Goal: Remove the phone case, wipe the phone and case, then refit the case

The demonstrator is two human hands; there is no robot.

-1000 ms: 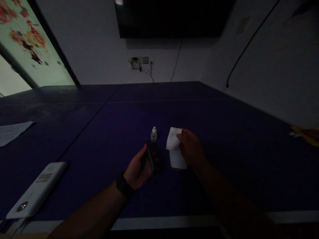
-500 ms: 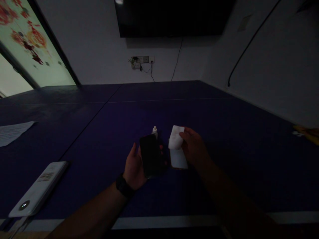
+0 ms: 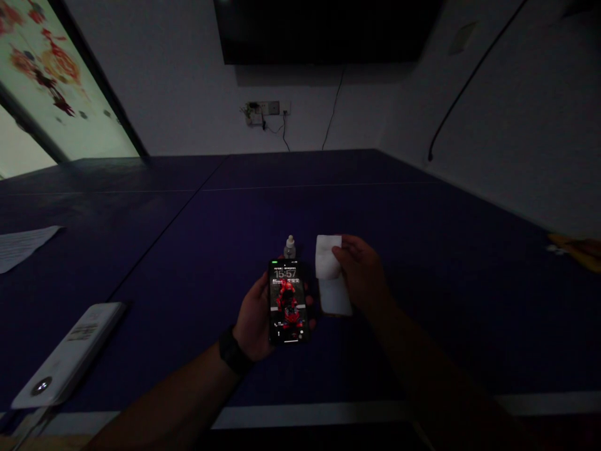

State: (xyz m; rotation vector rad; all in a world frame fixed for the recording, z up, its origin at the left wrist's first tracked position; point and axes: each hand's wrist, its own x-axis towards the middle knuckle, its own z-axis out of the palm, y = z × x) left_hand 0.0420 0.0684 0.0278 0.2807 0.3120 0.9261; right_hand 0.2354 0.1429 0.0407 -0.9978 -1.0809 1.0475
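Note:
My left hand (image 3: 256,319) is wrapped round a smartphone (image 3: 289,304), its lit lock screen facing me and showing 15:57. Between the thumb and fingers of my right hand (image 3: 364,269) a small white cloth or wipe (image 3: 327,255) is pinched, just right of the phone and apart from it. Below the wipe, a flat pale rectangle with a brownish edge (image 3: 335,297) lies on the table, partly covered by the wipe and my right hand. A small bottle with a white dropper-like top (image 3: 290,246) stands behind the phone, its lower part hidden.
A white power bank (image 3: 70,354) with a cable lies at the left front of the dark blue table (image 3: 188,250). A printed sheet (image 3: 28,247) is at the left edge and a yellow item (image 3: 575,250) at the far right. Wall sockets (image 3: 267,109) are behind.
The phone's dark screen has lit up, and my left hand has turned it more upright and slightly right. My right hand, with the wipe, has shifted slightly left.

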